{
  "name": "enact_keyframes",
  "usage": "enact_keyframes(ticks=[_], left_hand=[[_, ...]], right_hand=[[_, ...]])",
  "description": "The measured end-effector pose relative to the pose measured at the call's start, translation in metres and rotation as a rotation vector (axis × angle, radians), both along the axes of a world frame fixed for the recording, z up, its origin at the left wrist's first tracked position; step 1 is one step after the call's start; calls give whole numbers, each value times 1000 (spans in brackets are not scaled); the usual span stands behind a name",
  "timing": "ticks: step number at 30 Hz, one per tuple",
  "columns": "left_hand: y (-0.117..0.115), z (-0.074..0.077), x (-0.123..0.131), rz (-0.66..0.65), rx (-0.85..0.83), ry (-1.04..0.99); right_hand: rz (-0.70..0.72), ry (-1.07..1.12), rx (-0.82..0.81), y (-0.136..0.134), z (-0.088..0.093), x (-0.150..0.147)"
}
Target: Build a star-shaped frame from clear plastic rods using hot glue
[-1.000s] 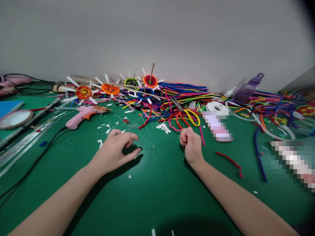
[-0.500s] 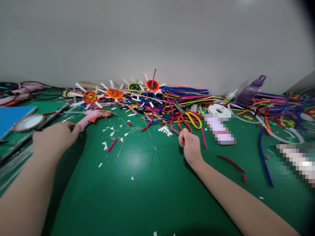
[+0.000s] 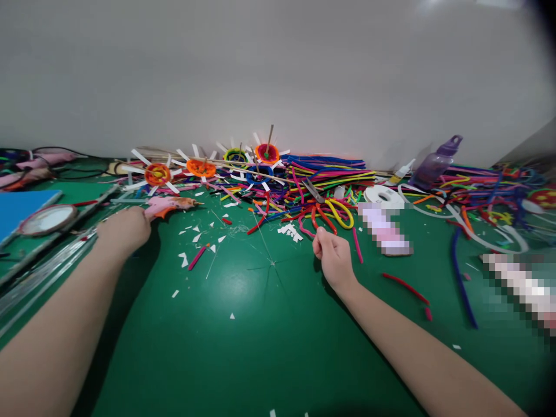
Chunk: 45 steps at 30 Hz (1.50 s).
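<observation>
Your left hand [image 3: 125, 231] wraps pink glue gun [image 3: 167, 204]; grip well behind nozzle [image 3: 197, 203], to its right. Right hand [image 3: 335, 262] fisted, contents hidden, cannot tell; scissors [image 3: 330, 204] just beyond.

Green surface [image 3: 195, 359] gleaming smooth and glossy, pink plastic glue gun [image 3: 163, 204] showing a mottled, stained nose [image 3: 186, 202], fuzzy matt pipe cleaners [image 3: 325, 167] lining the back edge, metal scissor blades [image 3: 313, 190] glinting dully, purple bottle [image 3: 434, 167] looking like translucent plastic, white paper scraps [image 3: 290, 233] lying matt.
</observation>
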<state>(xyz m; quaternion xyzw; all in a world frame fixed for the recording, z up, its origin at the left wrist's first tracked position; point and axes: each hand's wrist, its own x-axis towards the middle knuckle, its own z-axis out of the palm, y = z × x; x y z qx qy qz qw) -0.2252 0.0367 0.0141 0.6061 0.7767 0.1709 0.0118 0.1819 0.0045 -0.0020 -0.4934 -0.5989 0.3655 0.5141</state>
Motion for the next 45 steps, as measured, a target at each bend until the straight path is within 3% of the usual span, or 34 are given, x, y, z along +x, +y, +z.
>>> enact_keyframes(ticks=[5,11,15,20,27,33,45], left_hand=[[-12,14,17,184,-67,131],[-49,9,63,45,-39,-53],[-69,3,94,13,13,13],[-77,4,116,-13,-9,-7],[-79,-9,125,-127,110,215],[-82,-13,129,-148,137,266],[-77,-22,135,-395,345,383]], right_hand=[[2,5,6,2,-2,1],[-5,47,-12,2,-2,1],[-19,37,-3,2,-2,1],[-18,51,-5,3,-3,1],[-13,78,-13,6,-4,1],[-12,76,-21,5,-3,-1],[-3,112,-7,6,-5,1]])
